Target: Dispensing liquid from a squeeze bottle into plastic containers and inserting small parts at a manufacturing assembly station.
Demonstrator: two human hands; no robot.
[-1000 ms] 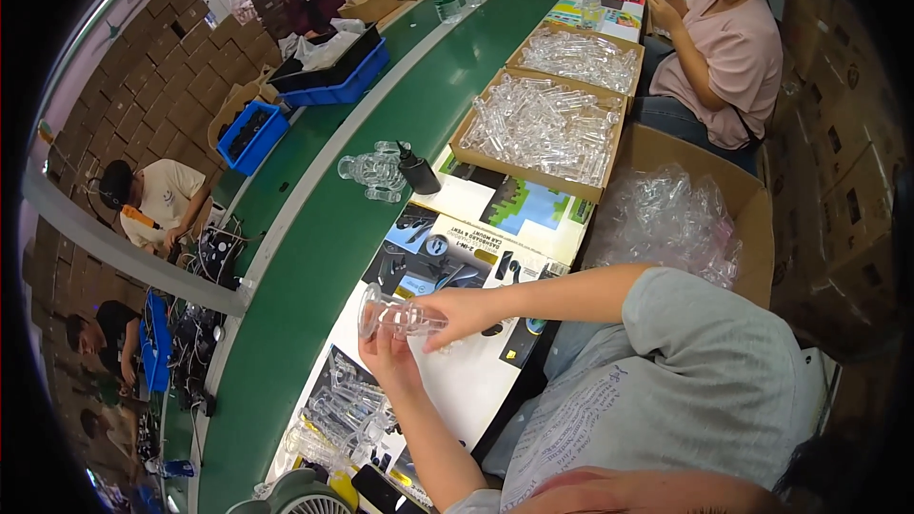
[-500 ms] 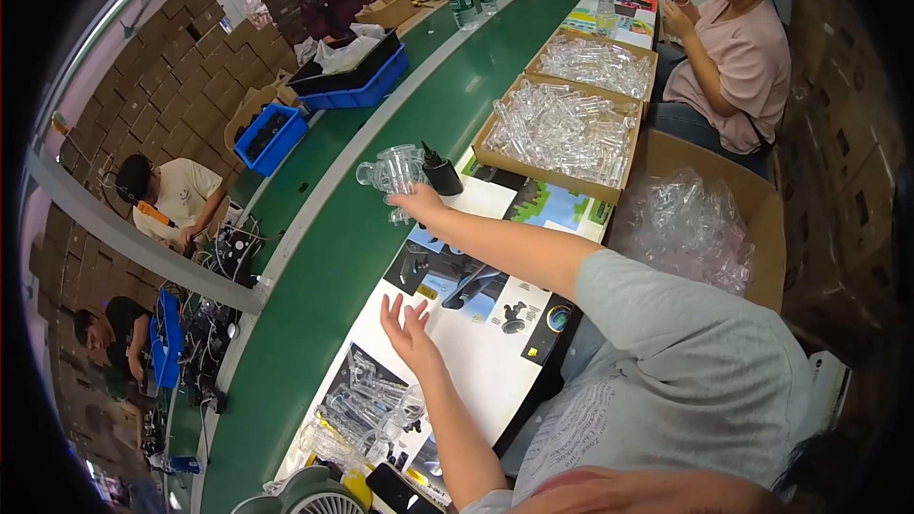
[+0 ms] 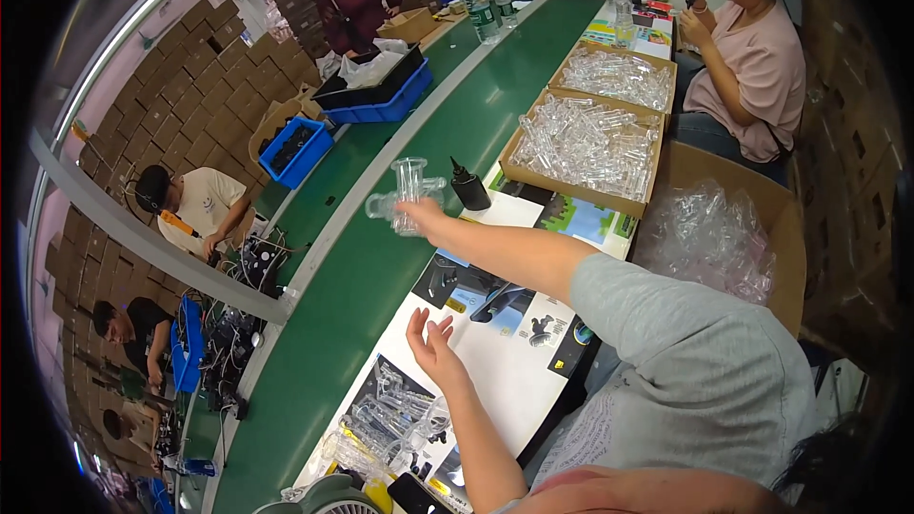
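Above the green conveyor belt (image 3: 314, 352), my right hand (image 3: 419, 217) grips several clear plastic pieces (image 3: 409, 176) that stack crosswise, with short tube ends and round rims sticking out. Their exact kind is hard to make out. A black squeeze bottle (image 3: 469, 190) with a pointed nozzle stands at the belt's edge, just right of them. My left hand (image 3: 435, 347) hovers over the printed white board (image 3: 495, 371), fingers apart and nothing in them. Below it on the board lies a heap of clear plastic parts (image 3: 390, 414).
Open cartons of clear tubes (image 3: 590, 148) stand at the right, beside a large box with a plastic bag (image 3: 714, 228). A phone (image 3: 419, 495) and a fan (image 3: 333, 500) are at the lower edge. Blue bins (image 3: 297, 150) and co-workers line the belt's far side.
The view has shifted, so the surroundings appear further right. My right hand has turned the clear pieces and carried them further out over the belt, away from the black bottle. My left hand stays empty.
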